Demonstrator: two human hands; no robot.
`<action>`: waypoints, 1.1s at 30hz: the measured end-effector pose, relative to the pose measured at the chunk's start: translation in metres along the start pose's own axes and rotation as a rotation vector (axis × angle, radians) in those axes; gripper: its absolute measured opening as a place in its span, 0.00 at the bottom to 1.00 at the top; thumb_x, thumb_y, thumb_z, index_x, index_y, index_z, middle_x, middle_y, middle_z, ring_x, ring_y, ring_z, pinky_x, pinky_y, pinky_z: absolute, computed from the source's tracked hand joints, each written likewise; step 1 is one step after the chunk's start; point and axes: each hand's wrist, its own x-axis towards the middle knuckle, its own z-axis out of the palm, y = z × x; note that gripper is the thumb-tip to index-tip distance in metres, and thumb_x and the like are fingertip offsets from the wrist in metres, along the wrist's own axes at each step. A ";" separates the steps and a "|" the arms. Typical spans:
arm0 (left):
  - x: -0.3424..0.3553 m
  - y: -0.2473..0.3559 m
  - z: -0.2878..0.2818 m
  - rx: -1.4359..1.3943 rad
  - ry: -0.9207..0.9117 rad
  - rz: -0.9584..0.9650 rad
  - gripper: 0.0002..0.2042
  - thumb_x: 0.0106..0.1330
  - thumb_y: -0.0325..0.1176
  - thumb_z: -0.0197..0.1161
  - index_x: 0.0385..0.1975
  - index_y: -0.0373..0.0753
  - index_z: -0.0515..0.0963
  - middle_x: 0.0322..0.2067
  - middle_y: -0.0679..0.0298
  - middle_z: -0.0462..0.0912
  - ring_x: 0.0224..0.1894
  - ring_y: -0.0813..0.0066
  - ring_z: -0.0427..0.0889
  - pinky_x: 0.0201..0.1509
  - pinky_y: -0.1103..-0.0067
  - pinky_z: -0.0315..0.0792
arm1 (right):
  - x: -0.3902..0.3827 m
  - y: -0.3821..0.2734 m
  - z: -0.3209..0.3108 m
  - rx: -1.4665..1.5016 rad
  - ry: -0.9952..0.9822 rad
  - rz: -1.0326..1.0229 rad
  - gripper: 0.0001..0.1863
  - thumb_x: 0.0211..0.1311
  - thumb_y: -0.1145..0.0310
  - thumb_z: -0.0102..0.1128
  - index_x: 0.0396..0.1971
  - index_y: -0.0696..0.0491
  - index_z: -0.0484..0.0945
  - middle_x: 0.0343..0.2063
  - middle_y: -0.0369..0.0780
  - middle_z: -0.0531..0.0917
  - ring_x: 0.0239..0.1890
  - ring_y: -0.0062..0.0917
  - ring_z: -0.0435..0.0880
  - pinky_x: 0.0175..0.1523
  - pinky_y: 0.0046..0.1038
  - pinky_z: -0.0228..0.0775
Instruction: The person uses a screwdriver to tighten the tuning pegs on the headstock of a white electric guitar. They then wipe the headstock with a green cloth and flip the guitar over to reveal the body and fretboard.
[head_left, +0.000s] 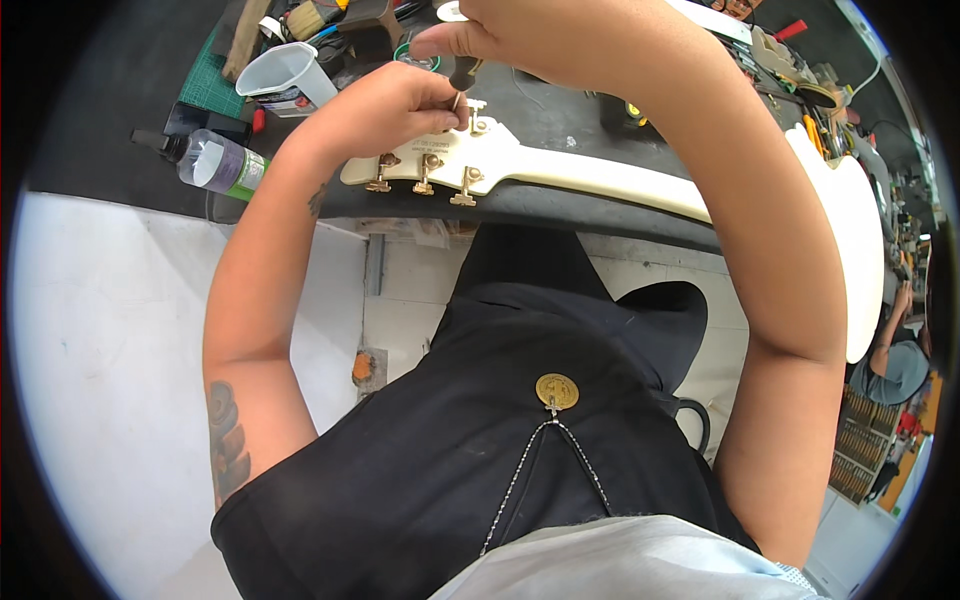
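On the black table [560, 115]: a cream-white guitar [620, 188] with gold-toned metal tuners [427, 172] is laid face down.
Right grip [500, 30]: a dark-handled screwdriver [466, 74] is clasped above the headstock [490, 150].
Left grip [400, 105]: its thin metal shaft [458, 100] is pinched.

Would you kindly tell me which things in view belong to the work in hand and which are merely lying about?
Part of the work:
cream guitar, its headstock under the hands
metal tuning pegs
screwdriver-like tool, in the right hand, with the left hand close to its shaft

Apparently just lying about:
plastic tub
bottle with a black top
green cutting mat
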 end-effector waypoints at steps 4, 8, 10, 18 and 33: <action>0.000 0.012 -0.007 0.035 -0.038 -0.013 0.07 0.68 0.28 0.68 0.42 0.35 0.87 0.36 0.59 0.89 0.39 0.71 0.86 0.48 0.74 0.78 | -0.018 -0.018 0.017 0.290 0.524 -0.105 0.16 0.65 0.63 0.64 0.27 0.62 0.86 0.25 0.52 0.85 0.31 0.47 0.86 0.41 0.43 0.80; 0.003 0.000 0.002 -0.003 0.005 0.000 0.07 0.68 0.28 0.68 0.42 0.37 0.87 0.35 0.59 0.89 0.37 0.70 0.85 0.47 0.74 0.77 | -0.004 0.016 0.008 0.187 0.038 -0.198 0.16 0.64 0.62 0.66 0.33 0.63 0.86 0.29 0.53 0.86 0.35 0.47 0.87 0.43 0.42 0.80; -0.003 -0.003 0.003 0.031 0.061 0.060 0.07 0.69 0.29 0.68 0.43 0.37 0.87 0.34 0.59 0.88 0.37 0.70 0.84 0.47 0.73 0.77 | 0.000 -0.007 -0.007 0.068 -0.089 -0.002 0.13 0.62 0.66 0.67 0.36 0.63 0.85 0.30 0.53 0.86 0.37 0.47 0.87 0.45 0.41 0.80; 0.002 0.008 -0.005 0.038 -0.029 0.033 0.07 0.68 0.29 0.68 0.43 0.38 0.87 0.33 0.60 0.88 0.36 0.71 0.84 0.45 0.73 0.77 | -0.004 0.012 0.014 0.282 0.145 -0.217 0.18 0.63 0.61 0.68 0.29 0.63 0.83 0.27 0.53 0.86 0.32 0.47 0.87 0.41 0.42 0.79; -0.002 0.011 -0.004 0.083 -0.020 -0.007 0.08 0.68 0.29 0.68 0.43 0.35 0.87 0.34 0.58 0.89 0.36 0.70 0.85 0.46 0.74 0.77 | -0.006 0.011 0.013 0.181 0.057 -0.174 0.10 0.60 0.70 0.64 0.31 0.63 0.83 0.26 0.51 0.85 0.34 0.48 0.87 0.40 0.40 0.80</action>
